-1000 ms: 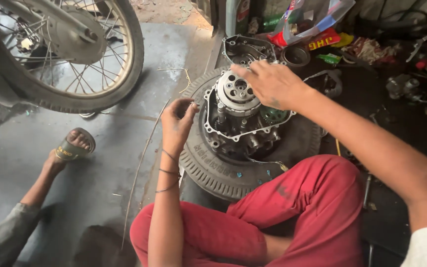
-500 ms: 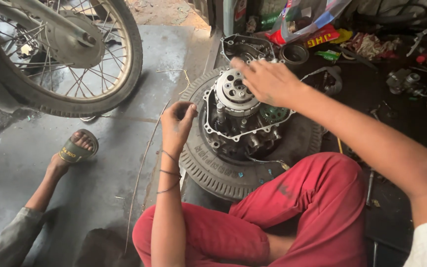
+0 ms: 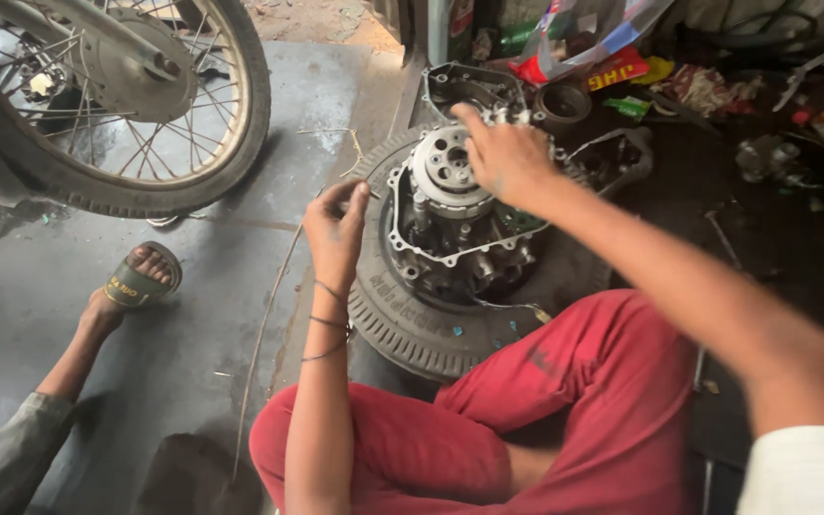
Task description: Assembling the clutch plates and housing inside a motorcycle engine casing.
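Note:
A motorcycle engine (image 3: 450, 248) with its side cover off lies on an old tyre (image 3: 402, 324) in front of my crossed legs in red trousers. Its round clutch drum (image 3: 442, 172) faces up. My right hand (image 3: 507, 157) rests on the drum's far right side, fingers stretched toward the back and a little blurred. My left hand (image 3: 336, 229) hovers at the engine's left edge with its fingertips pinched on a small thin part, too small to name. Thin bangles hang on that wrist.
A spoked motorcycle wheel (image 3: 126, 105) stands at the top left. Another person's sandalled foot (image 3: 140, 277) and leg stretch across the wet concrete floor at left. An engine cover (image 3: 474, 86), a metal ring (image 3: 563, 103), packets and tools clutter the dark floor behind and right.
My right hand has shifted slightly over the clutch drum's far side. My left hand stays pinched at the engine's left edge. The other person's foot has hardly moved.

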